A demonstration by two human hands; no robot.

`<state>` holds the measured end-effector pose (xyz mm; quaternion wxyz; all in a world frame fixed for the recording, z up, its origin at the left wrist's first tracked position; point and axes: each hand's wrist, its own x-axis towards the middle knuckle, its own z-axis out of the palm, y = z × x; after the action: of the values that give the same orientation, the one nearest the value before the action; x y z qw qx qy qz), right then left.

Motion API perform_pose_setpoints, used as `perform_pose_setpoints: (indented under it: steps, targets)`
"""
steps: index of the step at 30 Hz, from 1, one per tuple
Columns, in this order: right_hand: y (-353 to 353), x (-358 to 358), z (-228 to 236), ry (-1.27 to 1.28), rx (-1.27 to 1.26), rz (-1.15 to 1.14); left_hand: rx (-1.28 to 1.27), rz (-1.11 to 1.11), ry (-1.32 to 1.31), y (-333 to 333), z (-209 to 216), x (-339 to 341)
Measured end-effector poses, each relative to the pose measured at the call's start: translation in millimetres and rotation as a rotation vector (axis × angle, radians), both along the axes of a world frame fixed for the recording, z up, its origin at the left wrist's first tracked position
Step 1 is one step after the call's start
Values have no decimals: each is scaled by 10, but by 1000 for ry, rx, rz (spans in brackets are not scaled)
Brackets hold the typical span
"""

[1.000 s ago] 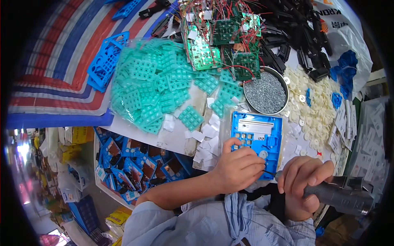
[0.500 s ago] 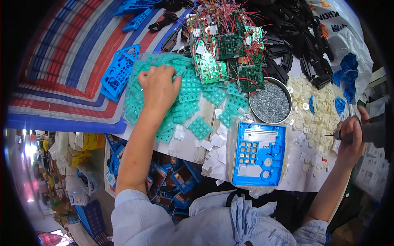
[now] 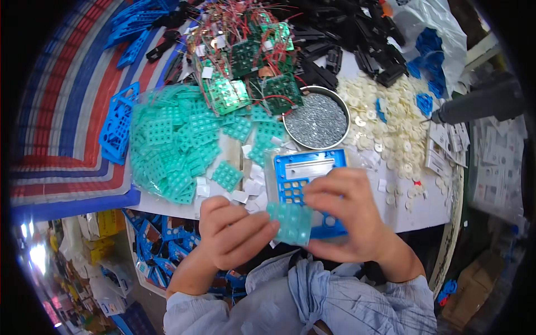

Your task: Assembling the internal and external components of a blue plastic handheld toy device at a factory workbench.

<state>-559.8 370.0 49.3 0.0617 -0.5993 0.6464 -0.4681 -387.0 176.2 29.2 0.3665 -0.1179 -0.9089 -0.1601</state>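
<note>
A translucent green rubber keypad (image 3: 291,223) is held up over the near part of a blue plastic housing (image 3: 336,224), slightly tilted. My left hand (image 3: 231,231) is closed on its left edge, fingers curled. At its right side is my right hand (image 3: 352,215), thumb against the lower right corner and fingers bent near the top edge. The housing lies on the table with square key holes and a long window; my hands and the keypad hide much of it. To the left spreads a heap of more green keypads (image 3: 167,139), partly in a clear bag.
A round tin of small screws (image 3: 316,120) stands behind the housing. Beyond are wired circuit boards (image 3: 245,61) and black plastic parts (image 3: 357,42). Cream discs (image 3: 391,123) lie to the right, near an electric screwdriver (image 3: 480,103). White paper squares (image 3: 254,187) are scattered beside the housing.
My left hand has come from the keypad heap to the housing with a keypad. My right hand has let go of the screwdriver and moved left to the keypad. The view has shifted.
</note>
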Motion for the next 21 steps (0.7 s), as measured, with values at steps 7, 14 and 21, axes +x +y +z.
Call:
perform_pose_setpoints:
  steps: [7, 14, 21]
  targets:
    - [34, 327, -184, 53, 1, 66, 25, -79, -67, 162, -41, 120]
    - [31, 524, -103, 106, 317, -29, 296, -186, -370, 246, -147, 181]
    - [-64, 130, -238, -494, 420, -93, 738, 236, -333, 101, -100, 264]
